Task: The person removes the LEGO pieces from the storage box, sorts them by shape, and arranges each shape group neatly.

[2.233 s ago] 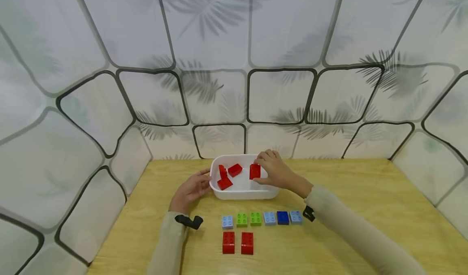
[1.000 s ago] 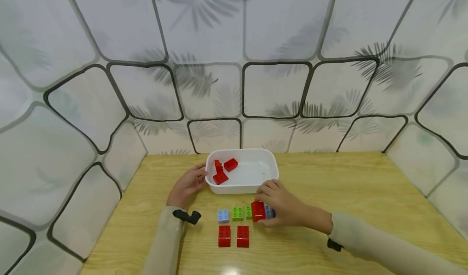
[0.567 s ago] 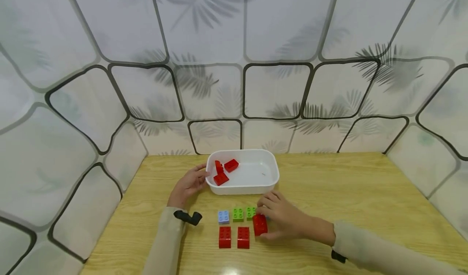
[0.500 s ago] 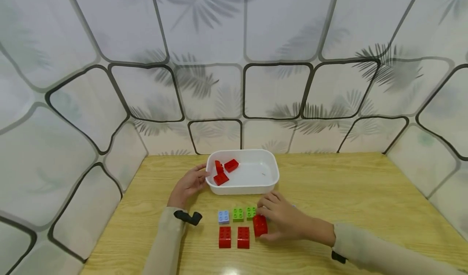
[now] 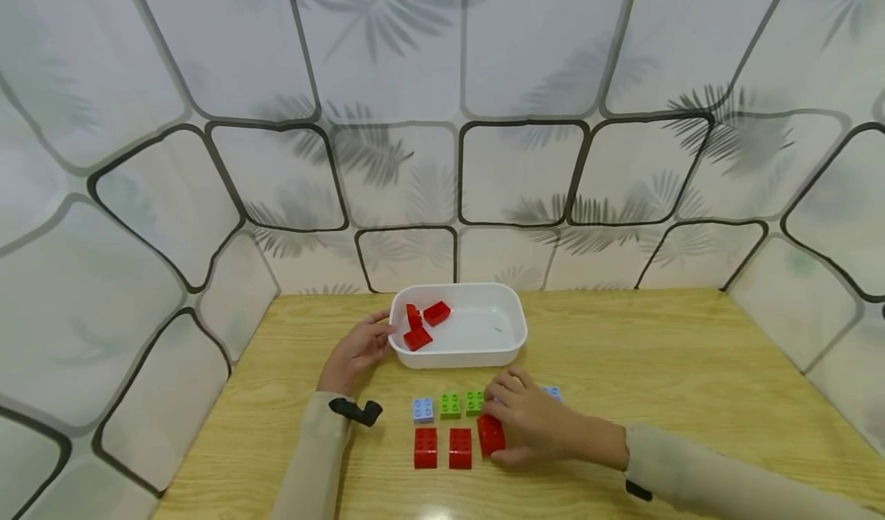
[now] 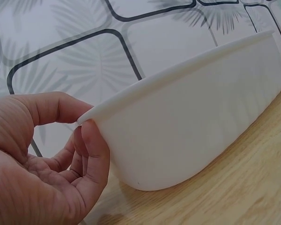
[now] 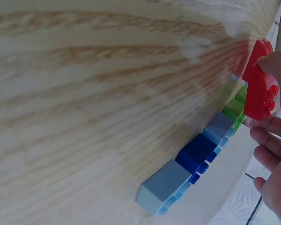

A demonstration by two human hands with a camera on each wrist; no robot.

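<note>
My left hand (image 5: 356, 351) pinches the left end of a white plastic tub (image 6: 178, 112) by its rim, between thumb and forefinger. In the tub lie several red toy bricks (image 5: 436, 313) at its left end. My right hand (image 5: 531, 420) holds a red curved building brick (image 5: 490, 435) between thumb and fingers, studs facing away in the right wrist view. That brick is low at the table, at the right end of a front row with two like red bricks (image 5: 425, 448) (image 5: 460, 448). Part of it is covered by the fingers.
Behind the red row runs a line of smaller bricks: light blue (image 5: 423, 410), two green (image 5: 450, 405), then dark blue (image 7: 195, 152) and light blue ones partly hidden by my right hand. A patterned fabric wall (image 5: 525, 174) rises behind the wooden table (image 5: 643, 359).
My right hand has brought the red brick out of the tub and toward me, over the small bricks, down beside the two red ones. My left hand stays at the tub.
</note>
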